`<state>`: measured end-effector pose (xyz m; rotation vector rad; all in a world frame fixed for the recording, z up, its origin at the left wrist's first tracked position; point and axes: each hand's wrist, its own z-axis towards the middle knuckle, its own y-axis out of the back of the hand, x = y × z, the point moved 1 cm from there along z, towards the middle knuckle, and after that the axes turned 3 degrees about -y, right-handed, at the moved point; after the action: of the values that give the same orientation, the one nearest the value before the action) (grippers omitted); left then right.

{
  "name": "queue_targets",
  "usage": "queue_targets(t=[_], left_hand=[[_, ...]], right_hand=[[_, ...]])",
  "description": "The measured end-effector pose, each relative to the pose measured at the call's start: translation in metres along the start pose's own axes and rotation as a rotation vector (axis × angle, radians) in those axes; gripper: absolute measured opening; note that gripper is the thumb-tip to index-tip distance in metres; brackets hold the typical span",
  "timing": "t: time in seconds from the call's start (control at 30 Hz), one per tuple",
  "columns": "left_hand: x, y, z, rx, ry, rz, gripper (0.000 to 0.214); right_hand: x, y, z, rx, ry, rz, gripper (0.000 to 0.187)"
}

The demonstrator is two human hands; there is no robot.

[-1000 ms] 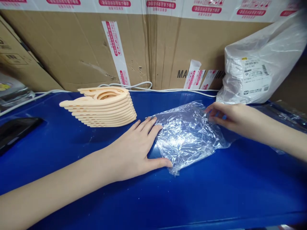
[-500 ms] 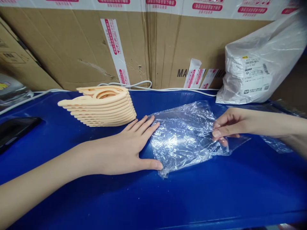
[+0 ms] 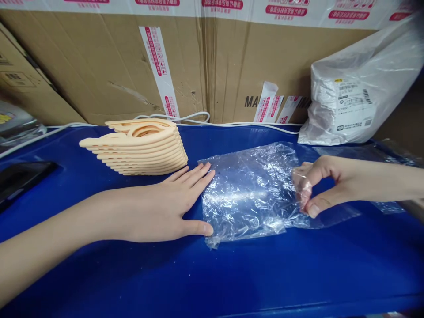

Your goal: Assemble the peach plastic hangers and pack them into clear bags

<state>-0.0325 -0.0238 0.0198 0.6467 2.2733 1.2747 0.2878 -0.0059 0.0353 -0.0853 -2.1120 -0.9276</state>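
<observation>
A crinkled clear plastic bag (image 3: 248, 190) lies flat on the blue table. My left hand (image 3: 165, 207) rests palm down with its fingers spread, the fingertips and thumb on the bag's left edge. At the bag's right end, my right hand (image 3: 318, 185) pinches the film; its fingers are inside the mouth of the bag and the thumb is outside. Just beyond my left fingertips stands a neat stack of beige, curved pieces that look like clothes hangers (image 3: 142, 150).
A large cardboard box (image 3: 112, 66) stands along the table's back edge, with a white cable (image 3: 238, 125) before it. A labelled white plastic parcel (image 3: 347, 97) sits at back right, more clear film (image 3: 357, 152) below it. A black phone-like object (image 3: 26, 181) lies at left.
My right hand has shifted slightly nearer and its fingers have gone into the bag's mouth. The bag and my left hand have slid a little to the left.
</observation>
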Motion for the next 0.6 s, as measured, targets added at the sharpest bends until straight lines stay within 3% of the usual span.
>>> queue_targets(t=[0.17, 0.23, 0.33, 0.43, 0.6], left_hand=[[0.004, -0.001, -0.002, -0.037, -0.016, -0.035, 0.097], [0.006, -0.003, -0.002, -0.063, -0.045, -0.059, 0.096], [0.009, -0.006, -0.003, -0.099, -0.090, -0.083, 0.095], [0.011, -0.009, -0.005, -0.098, -0.119, -0.083, 0.094], [0.012, -0.009, -0.007, -0.091, -0.119, -0.081, 0.093]], right_hand=[[0.007, 0.003, -0.002, 0.056, 0.227, 0.005, 0.004], [0.009, 0.005, -0.004, 0.074, 0.287, -0.005, 0.015], [0.007, 0.002, 0.000, -0.001, 0.373, -0.045, 0.038], [0.002, -0.009, 0.009, -0.067, 0.364, -0.156, 0.035], [0.003, -0.023, 0.014, -0.019, 0.276, -0.399, 0.064]])
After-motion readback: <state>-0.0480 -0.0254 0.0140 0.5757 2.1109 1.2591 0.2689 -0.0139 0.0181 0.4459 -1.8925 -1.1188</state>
